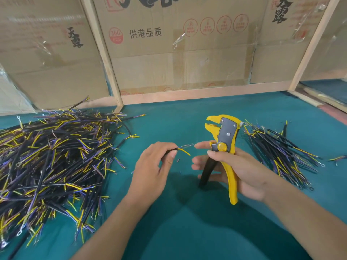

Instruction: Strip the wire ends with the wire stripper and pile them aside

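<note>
My left hand (154, 166) pinches a wire (181, 149) mid-surface, its yellow core loose; my right hand (238, 169) grips the stripper (224, 147), whose mouth gapes above and points away. Feed it skewed and I reckon the blades nick strands, or the thin core slips out.

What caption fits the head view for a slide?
Left hand pinches a wire; right hand holds the stripper.

Teal table (187, 231), cloth-covered. Large heap of black, yellow and purple wires (50, 160) spread across left side. Smaller bundle (281, 154) lying at right. Few tiny insulation scraps (178, 160) near centre. Wooden-framed cardboard screen (187, 62) standing along far edge.
</note>
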Action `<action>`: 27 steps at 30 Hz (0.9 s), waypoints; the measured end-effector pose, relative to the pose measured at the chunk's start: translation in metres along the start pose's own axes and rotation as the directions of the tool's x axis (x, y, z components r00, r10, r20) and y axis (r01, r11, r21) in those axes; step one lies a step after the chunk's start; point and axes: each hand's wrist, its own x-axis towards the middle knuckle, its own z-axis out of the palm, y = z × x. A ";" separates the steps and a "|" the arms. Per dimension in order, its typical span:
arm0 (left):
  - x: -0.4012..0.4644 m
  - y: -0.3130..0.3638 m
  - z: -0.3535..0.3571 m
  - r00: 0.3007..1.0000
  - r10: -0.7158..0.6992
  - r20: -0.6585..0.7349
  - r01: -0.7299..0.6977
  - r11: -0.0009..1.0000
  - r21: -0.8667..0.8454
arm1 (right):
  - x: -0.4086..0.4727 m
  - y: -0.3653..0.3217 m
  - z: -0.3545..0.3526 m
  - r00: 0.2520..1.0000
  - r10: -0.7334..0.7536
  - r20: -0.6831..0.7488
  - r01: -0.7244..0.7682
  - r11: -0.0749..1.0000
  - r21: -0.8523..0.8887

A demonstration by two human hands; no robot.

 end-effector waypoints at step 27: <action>0.000 0.010 -0.005 0.996 0.050 -0.069 -0.047 0.997 0.055 | -0.008 0.002 0.009 0.939 0.167 0.302 -0.200 0.977 0.081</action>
